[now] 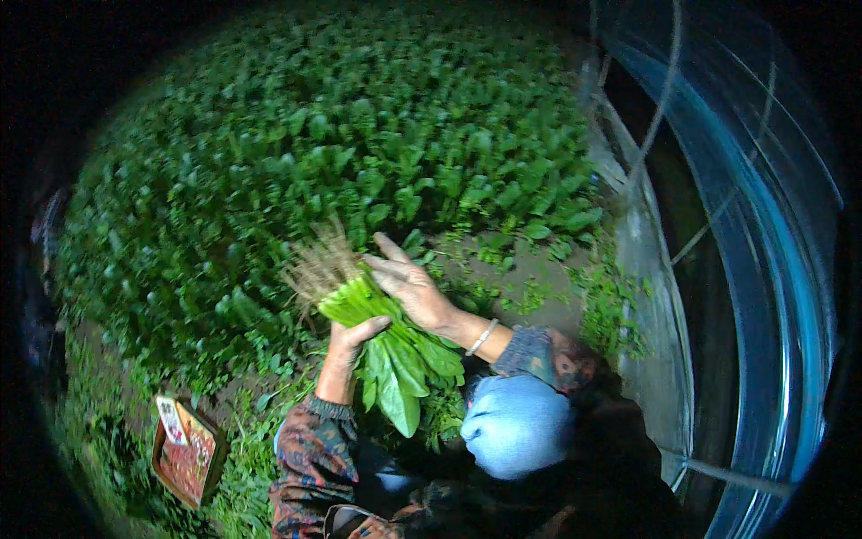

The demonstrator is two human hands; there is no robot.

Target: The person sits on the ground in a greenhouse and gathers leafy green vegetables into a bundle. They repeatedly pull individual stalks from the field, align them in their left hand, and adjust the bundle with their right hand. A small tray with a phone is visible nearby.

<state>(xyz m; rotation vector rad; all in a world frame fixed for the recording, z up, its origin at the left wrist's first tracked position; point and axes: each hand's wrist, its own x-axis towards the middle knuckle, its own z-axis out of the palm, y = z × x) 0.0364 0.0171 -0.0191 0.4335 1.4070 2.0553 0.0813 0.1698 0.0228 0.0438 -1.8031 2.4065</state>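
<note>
A thick bunch of leafy greens (394,364), perhaps spinach, lies across my hands in the middle of the view. Its pale, stringy roots (323,266) point up and left, while the broad leaves hang down towards my knees. My left hand (353,330) grips the stems from below, its thumb lying over them. Against the upper right side of the bunch rests my right hand (411,283), with its fingers extended and somewhat apart near the root end. A light band circles the right wrist.
Dense rows of leafy plants (323,155) fill the ground ahead. Bare soil (539,286) shows at the right, beside plastic sheeting (653,350) and curved poles. A shallow box (188,458) with a printed card stands at lower left. A blue-clad knee (518,424) is close.
</note>
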